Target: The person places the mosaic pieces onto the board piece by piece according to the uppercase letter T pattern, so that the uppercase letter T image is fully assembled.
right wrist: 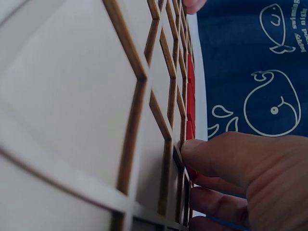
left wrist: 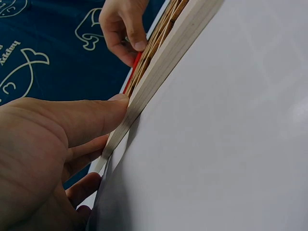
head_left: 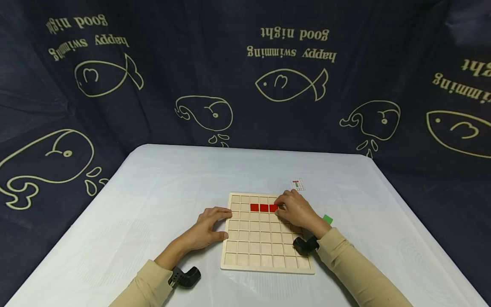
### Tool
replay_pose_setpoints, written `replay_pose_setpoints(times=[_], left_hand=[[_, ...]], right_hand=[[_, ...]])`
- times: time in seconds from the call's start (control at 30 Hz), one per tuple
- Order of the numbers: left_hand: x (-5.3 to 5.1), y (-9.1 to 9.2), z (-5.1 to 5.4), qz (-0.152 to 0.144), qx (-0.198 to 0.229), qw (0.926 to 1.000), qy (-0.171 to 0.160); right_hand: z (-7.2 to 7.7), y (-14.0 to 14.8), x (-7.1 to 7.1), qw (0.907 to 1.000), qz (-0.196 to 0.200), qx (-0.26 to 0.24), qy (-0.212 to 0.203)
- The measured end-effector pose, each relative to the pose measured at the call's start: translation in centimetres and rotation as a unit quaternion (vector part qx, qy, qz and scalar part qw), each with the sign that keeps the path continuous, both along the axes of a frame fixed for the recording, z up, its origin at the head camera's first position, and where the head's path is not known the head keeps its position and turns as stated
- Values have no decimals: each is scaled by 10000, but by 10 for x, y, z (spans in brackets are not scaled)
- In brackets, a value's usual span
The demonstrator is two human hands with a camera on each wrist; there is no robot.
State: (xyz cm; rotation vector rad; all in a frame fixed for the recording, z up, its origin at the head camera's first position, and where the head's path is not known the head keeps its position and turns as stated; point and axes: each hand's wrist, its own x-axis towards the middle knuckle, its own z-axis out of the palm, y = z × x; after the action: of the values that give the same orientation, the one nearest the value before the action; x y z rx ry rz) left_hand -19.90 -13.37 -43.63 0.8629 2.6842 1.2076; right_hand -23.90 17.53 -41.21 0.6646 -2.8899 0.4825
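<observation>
We're seeing a white-covered bench (head_left: 161, 192) with a gridded wooden board (head_left: 255, 247) sitting on it. As for the hands, the left hand (head_left: 205, 228) is resting loosely spread against the board's left edge, while the right hand (head_left: 298, 209) is pinching the right-end red tile (head_left: 272, 208), which is lining up with two other red tiles (head_left: 255, 207) near the board's far side. A green tile (head_left: 327, 219) is peeking out past the right forearm.

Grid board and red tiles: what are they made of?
Grid board: likely wood, matte; pale surface, brown-sided ridges and fine lines along its edge in the left wrist view.
Red tiles: painted wood or plastic, can't tell; smooth-looking, even colour, no visible grain.
</observation>
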Motion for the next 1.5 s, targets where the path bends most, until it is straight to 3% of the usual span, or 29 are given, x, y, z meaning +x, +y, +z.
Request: replay_pose_setpoints(times=[0.93,1.5], left_hand=[[-1,0,2,-34,-37,10000,22],[-1,0,1,-37,-2,10000,16]], right_hand=[[2,3,3,9998,-24,-219,-20],[16,20,11,9976,-336,-579,-194]])
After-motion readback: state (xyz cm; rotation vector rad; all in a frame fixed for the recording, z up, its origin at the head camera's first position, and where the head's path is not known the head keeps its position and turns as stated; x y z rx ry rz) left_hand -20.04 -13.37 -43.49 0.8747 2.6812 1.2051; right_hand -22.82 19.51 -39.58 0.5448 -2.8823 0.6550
